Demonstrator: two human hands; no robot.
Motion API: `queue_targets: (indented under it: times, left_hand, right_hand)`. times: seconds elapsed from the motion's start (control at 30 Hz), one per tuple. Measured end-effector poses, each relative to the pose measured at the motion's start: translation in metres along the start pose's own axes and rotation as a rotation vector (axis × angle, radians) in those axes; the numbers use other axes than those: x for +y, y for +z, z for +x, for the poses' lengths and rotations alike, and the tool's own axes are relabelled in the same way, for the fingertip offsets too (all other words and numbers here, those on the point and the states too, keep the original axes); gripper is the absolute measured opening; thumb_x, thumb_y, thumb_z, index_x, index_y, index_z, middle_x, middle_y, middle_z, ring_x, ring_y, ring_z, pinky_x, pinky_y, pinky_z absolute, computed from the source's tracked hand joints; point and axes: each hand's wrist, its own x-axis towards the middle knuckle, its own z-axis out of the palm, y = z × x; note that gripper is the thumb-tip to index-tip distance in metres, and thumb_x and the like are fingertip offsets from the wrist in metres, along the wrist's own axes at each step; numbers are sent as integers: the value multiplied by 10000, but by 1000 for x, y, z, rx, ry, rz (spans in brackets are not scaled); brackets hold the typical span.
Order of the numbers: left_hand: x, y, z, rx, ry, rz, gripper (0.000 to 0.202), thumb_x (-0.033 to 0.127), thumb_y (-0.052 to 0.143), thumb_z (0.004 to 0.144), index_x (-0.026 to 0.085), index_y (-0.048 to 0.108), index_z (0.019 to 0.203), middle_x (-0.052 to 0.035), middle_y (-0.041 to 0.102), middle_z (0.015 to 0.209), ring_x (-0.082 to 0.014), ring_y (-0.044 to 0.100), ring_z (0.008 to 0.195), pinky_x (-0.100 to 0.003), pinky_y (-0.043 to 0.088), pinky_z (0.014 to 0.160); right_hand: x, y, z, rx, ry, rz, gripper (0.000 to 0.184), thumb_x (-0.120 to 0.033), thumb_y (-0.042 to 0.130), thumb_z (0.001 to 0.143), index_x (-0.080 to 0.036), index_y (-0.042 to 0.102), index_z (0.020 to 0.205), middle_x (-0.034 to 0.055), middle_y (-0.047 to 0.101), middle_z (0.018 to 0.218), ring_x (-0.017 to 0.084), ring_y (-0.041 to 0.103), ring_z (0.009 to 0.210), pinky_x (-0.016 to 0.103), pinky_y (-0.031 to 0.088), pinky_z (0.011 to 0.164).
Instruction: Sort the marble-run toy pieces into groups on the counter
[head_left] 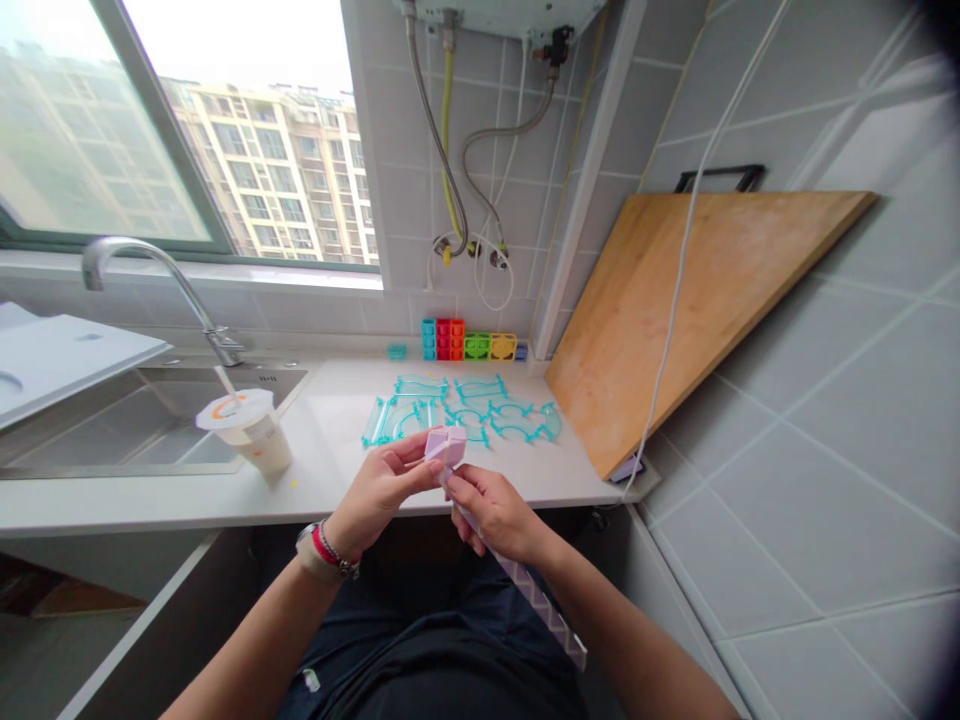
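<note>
Both hands meet just in front of the counter's edge. In my left hand (391, 484), thumb and fingers pinch a small pale-purple plastic block (448, 446). My right hand (491, 508) is closed around a long pale-purple strip (541, 612) with a zigzag pattern, which slants down to the right over my lap. The strip's upper end meets the block between my fingertips; whether they are joined cannot be seen. Beyond the hands, several clear teal plastic track pieces (469, 415) lie flat on the white counter (330, 405).
Coloured blocks (465, 341) stand in a row against the back wall, beside a small teal piece (397, 352). To the left are a lidded drink cup (249, 430) with a straw, a sink (150, 425) and a faucet (161, 255). A wooden board (690, 290) leans at right behind a hanging white cable (681, 270).
</note>
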Motion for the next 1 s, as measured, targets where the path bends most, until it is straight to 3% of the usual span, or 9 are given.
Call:
queue_targets:
  times: [0.17, 0.33, 0.57, 0.67, 0.73, 0.83, 0.93, 1.0]
  left_hand:
    - [-1, 0, 1, -3, 23, 17, 577, 362, 836, 786, 168, 681, 1308, -127, 740, 1241, -301, 701, 1112, -395, 561, 961]
    - [0, -3, 2, -4, 87, 58, 636, 286, 858, 767, 179, 644, 1357, -134, 700, 1320, -319, 643, 1239, -443, 489, 1089]
    - [12, -11, 0, -134, 160, 162, 644, 227, 852, 766, 230, 637, 1374, -121, 642, 1405, -340, 609, 1282, -484, 513, 1076]
    - [14, -13, 0, -103, 161, 215, 644, 266, 846, 776, 202, 630, 1380, -139, 672, 1361, -348, 632, 1246, -484, 541, 1038]
    - [13, -15, 1, -18, 153, 248, 657, 312, 841, 782, 174, 619, 1385, -155, 695, 1320, -352, 647, 1220, -489, 554, 1012]
    - [7, -19, 5, 108, 136, 298, 686, 381, 842, 771, 149, 616, 1376, -164, 711, 1287, -341, 682, 1155, -490, 561, 989]
    - [-1, -22, 8, 160, 127, 362, 719, 417, 852, 748, 148, 615, 1371, -157, 721, 1265, -311, 716, 1051, -479, 579, 945]
    - [-6, -21, 9, 186, 131, 395, 728, 435, 849, 745, 139, 614, 1367, -163, 720, 1260, -293, 725, 982, -472, 597, 896]
  right_hand:
    - [-1, 0, 0, -20, 12, 52, 496, -692, 484, 938, -200, 522, 892, -70, 560, 544, 75, 465, 331, 174, 320, 347]
    - [2, 1, 2, -84, 51, 206, 513, -681, 454, 957, -183, 538, 866, -53, 565, 502, 83, 452, 312, 175, 304, 332]
    - [-9, -9, 2, -380, 280, 502, 533, -666, 424, 980, -164, 594, 923, -41, 566, 507, 77, 382, 301, 193, 372, 334]
    - [-15, -9, -1, -401, 277, 530, 509, -650, 457, 973, -163, 596, 1017, -19, 612, 641, 77, 455, 383, 204, 448, 403]
    - [-15, -8, -3, -333, 230, 417, 482, -621, 567, 931, -178, 563, 1121, -2, 647, 773, 97, 544, 464, 236, 510, 467]
    - [-10, -4, -6, -103, 116, -21, 515, -536, 696, 876, -218, 504, 1232, 5, 667, 857, 139, 622, 550, 270, 535, 540]
    - [-5, 1, -6, 173, -59, -586, 396, -446, 661, 928, -230, 546, 1239, 58, 700, 953, 218, 694, 783, 320, 538, 716]
    - [-4, 6, -5, 267, -115, -823, 348, -412, 603, 971, -231, 558, 1264, 94, 705, 1024, 264, 698, 899, 353, 525, 781]
